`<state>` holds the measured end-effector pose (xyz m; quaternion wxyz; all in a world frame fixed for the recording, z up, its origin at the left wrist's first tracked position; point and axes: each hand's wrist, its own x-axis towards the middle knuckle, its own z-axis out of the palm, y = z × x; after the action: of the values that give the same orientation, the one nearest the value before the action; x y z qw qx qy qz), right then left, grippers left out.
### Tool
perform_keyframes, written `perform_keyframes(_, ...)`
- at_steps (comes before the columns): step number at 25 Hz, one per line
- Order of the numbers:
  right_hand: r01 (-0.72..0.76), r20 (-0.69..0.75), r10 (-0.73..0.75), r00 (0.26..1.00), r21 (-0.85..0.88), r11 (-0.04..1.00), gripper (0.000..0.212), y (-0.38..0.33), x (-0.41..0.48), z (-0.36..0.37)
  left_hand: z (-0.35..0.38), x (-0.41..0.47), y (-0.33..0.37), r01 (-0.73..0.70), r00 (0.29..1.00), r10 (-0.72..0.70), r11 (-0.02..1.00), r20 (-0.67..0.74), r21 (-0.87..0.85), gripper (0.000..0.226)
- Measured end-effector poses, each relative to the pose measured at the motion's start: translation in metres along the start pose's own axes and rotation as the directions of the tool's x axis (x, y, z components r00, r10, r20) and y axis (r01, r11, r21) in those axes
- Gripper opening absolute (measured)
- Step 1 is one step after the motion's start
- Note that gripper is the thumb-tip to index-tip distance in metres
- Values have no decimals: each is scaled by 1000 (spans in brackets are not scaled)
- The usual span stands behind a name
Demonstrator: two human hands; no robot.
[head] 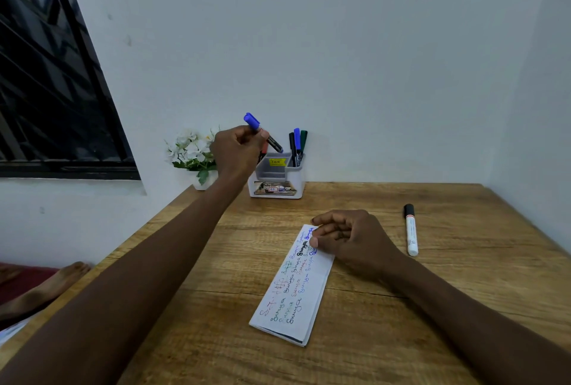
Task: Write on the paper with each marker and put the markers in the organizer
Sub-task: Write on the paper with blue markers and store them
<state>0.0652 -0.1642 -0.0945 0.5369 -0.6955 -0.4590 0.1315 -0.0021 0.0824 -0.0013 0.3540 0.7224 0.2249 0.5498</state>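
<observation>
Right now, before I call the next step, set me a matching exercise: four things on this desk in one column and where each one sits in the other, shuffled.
Things
1. blue-capped marker
2. white marker with black cap
3. folded paper
4. organizer

Places
A. lying on the table, to the right of the right hand
B. at the table's back edge by the wall, with pens standing in it
C. gripped in the left hand, above the organizer
D. flat on the table, its far end under the right hand

Pairs: 1-C, 2-A, 3-D, 4-B
</observation>
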Motion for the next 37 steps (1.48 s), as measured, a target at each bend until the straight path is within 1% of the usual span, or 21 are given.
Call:
perform_keyframes(2, -2, 3, 2, 1000, -2, 1000, 32, 1, 2, 0, 10, 10, -6, -33, 999, 34, 998, -7, 61, 19)
perform_keyframes(7, -5, 4, 4, 1000, 23, 1000, 32, 7, 4, 1, 29, 25, -19, -42, 999, 39, 992, 28, 119, 20)
perform_keyframes(13, -9, 11, 8, 1000, 40, 999, 31, 8, 4, -1, 50, 42, -32, -36, 991, 9, 978, 133, 207, 16)
perform_keyframes(18, -19, 21, 18, 1000, 41, 999, 33, 8, 5, -1, 61, 52, -45, -19, 973, -57, 945, 222, 327, 20)
perform_keyframes(21, -12, 25, 11, 1000, 37, 999, 32, 7, 4, -2, 63, 52, -47, -9, 974, -78, 925, 214, 379, 20)
perform_keyframes(25, -18, 22, 17, 1000, 35, 999, 29, 7, 4, -2, 65, 56, -51, 39, 975, -120, 920, 186, 391, 24)
perform_keyframes(29, -12, 24, 11, 1000, 38, 999, 27, 7, 4, -2, 64, 58, -51, 51, 974, -133, 919, 185, 391, 24)
perform_keyframes(32, -9, 18, 9, 1000, 35, 999, 28, 7, 4, -2, 60, 54, -48, 11, 980, -84, 927, 180, 376, 21)
perform_keyframes(35, -5, 12, 5, 1000, 11, 1000, 30, 6, 5, -1, 56, 41, -35, -103, 974, 33, 946, 224, 306, 11)
perform_keyframes(37, -5, 9, 6, 1000, -9, 1000, 30, 5, 4, -1, 56, 26, -17, -160, 960, 85, 948, 265, 275, 10)
